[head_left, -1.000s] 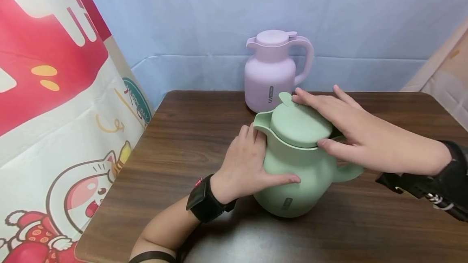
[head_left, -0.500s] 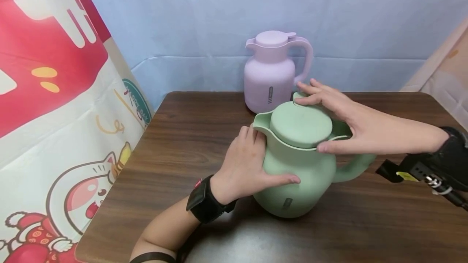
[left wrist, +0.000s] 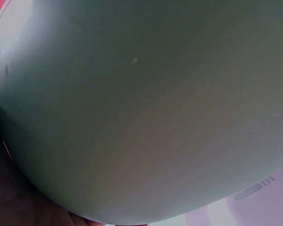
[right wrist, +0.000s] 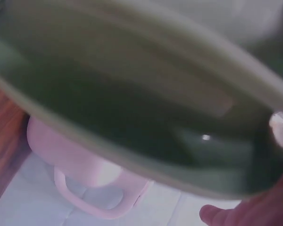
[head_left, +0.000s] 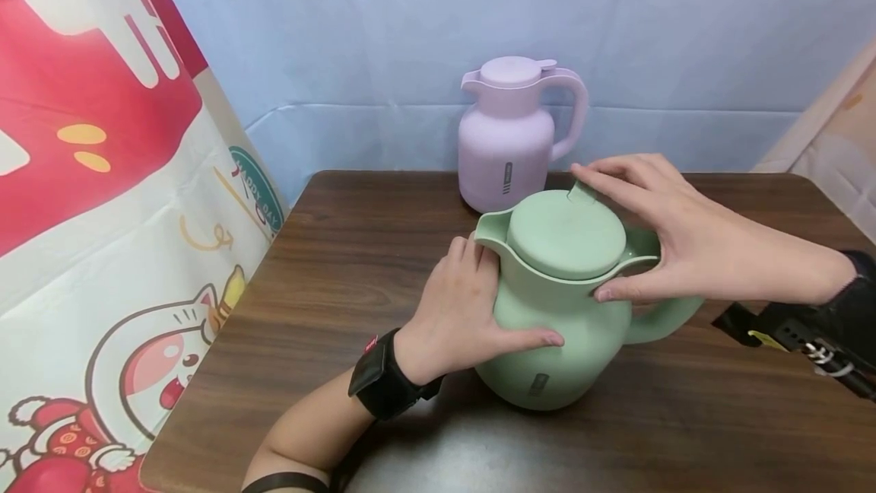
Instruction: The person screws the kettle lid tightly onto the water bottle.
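Observation:
A green thermal jug (head_left: 561,326) stands upright on the table, its spout to the left and its handle (head_left: 664,322) to the right. My left hand (head_left: 458,303) grips the body from the left, with the thumb across the front and the fingers below the spout. The round lid (head_left: 564,238) sits in the jug's mouth, its tab at the back right. With my right hand (head_left: 650,227) I hold the lid area, index finger at the tab and thumb at the rim. Green jug wall (left wrist: 146,113) fills most of the left wrist view. A blurred green hollow (right wrist: 132,108) dominates the right wrist view.
Behind the green jug, a lavender thermal jug (head_left: 506,135) stands at the back of the dark wooden table (head_left: 363,249). A pale blue cloth (head_left: 342,44) hangs beyond the table, and a printed cartoon cloth (head_left: 103,249) lines the left side.
The lid has turned clockwise seen from above, its tab swinging rightward toward the handle. My right hand has shifted and turned with it. The left hand and the green jug's body have stayed in place.

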Demonstrator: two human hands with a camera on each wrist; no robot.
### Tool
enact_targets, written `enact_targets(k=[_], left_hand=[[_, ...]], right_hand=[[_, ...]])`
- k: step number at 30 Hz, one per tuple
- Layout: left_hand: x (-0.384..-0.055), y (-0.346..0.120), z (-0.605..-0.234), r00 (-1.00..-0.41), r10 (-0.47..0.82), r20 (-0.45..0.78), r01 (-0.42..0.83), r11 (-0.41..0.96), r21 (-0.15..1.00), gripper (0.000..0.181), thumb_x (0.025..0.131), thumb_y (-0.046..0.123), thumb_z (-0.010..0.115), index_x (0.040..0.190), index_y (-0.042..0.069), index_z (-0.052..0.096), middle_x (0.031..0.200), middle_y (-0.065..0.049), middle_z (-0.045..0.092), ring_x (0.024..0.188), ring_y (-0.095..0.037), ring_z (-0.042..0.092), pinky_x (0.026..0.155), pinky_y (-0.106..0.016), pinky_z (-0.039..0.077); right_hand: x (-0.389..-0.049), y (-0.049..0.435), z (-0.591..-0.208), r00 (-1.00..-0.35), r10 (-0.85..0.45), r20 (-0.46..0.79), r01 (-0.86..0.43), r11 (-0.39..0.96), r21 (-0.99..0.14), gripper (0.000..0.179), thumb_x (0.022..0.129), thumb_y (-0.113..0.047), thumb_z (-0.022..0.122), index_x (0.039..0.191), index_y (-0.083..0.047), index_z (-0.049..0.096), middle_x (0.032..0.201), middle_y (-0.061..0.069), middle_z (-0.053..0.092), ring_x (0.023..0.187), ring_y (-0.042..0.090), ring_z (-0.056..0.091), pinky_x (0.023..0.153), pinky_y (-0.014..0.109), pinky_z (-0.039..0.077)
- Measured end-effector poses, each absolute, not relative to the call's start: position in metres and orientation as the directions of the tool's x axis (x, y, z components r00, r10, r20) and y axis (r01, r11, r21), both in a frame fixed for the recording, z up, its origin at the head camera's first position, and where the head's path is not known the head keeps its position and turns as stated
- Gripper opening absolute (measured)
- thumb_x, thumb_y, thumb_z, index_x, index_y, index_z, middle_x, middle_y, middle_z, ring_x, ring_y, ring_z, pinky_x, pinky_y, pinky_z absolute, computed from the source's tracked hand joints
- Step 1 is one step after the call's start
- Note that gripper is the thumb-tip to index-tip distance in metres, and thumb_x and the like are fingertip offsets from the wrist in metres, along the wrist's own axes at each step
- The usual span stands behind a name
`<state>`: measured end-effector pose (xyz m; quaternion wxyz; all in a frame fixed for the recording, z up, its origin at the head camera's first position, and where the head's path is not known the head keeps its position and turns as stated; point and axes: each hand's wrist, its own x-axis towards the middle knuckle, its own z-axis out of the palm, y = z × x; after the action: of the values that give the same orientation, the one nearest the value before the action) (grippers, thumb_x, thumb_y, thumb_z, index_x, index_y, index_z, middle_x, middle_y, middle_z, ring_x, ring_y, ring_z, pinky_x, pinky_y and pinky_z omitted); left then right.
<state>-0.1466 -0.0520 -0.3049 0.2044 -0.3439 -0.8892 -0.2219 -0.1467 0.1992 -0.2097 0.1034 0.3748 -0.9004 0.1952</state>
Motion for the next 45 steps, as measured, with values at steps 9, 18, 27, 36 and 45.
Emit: enact_targets(k=[9,18,27,36,45], left_hand=[[-0.147,-0.053,-0.305,-0.679,0.514,0.524,0.701,0.667,0.253,0.113,0.056,0.077,0.071,0.136,0.004,0.037,0.119,-0.004,0.045,0.086,-0.017,0.04,0.068,-0.024,0.036],[-0.147,-0.053,-0.305,-0.682,0.511,0.523,0.697,0.671,0.253,0.113,0.056,0.077,0.071,0.135,0.004,0.038,0.118,-0.004,0.046,0.087,-0.018,0.041,0.069,-0.025,0.038],[-0.147,-0.053,-0.305,-0.692,0.507,0.515,0.688,0.68,0.255,0.111,0.056,0.078,0.069,0.135,0.005,0.038,0.116,-0.003,0.046,0.083,-0.017,0.038,0.066,-0.025,0.037],[-0.147,-0.052,-0.305,-0.692,0.518,0.503,0.694,0.668,0.267,0.111,0.057,0.077,0.07,0.136,0.007,0.037,0.119,-0.003,0.046,0.087,-0.017,0.04,0.068,-0.024,0.037],[-0.147,-0.051,-0.306,-0.689,0.521,0.504,0.693,0.677,0.248,0.109,0.058,0.077,0.069,0.134,0.006,0.04,0.117,-0.003,0.046,0.087,-0.017,0.04,0.067,-0.024,0.037]], right_hand=[[-0.148,0.199,-0.211,-0.64,-0.664,0.387,-0.762,0.612,-0.211,0.106,0.055,-0.046,0.09,0.142,-0.01,0.043,0.142,0.006,0.044,0.133,0.023,0.035,0.112,0.049,0.01],[-0.142,0.198,-0.212,-0.642,-0.611,0.464,-0.743,0.645,-0.178,0.105,0.046,-0.044,0.093,0.137,-0.012,0.051,0.114,-0.003,0.053,0.1,0.011,0.044,0.078,0.029,0.032],[-0.137,0.196,-0.206,-0.641,-0.577,0.505,-0.712,0.694,-0.111,0.082,0.046,-0.057,0.087,0.113,-0.013,0.066,0.103,-0.009,0.059,0.096,0.01,0.048,0.111,0.041,0.02],[-0.138,0.215,-0.209,-0.68,-0.591,0.435,-0.721,0.645,-0.252,0.089,0.051,-0.022,0.093,0.132,-0.018,0.058,0.119,-0.007,0.061,0.109,-0.003,0.049,0.093,0.01,0.035],[-0.136,0.218,-0.208,-0.672,-0.613,0.416,-0.733,0.63,-0.255,0.089,0.054,-0.018,0.092,0.135,-0.018,0.054,0.12,-0.011,0.057,0.102,-0.005,0.053,0.081,0.006,0.041]])
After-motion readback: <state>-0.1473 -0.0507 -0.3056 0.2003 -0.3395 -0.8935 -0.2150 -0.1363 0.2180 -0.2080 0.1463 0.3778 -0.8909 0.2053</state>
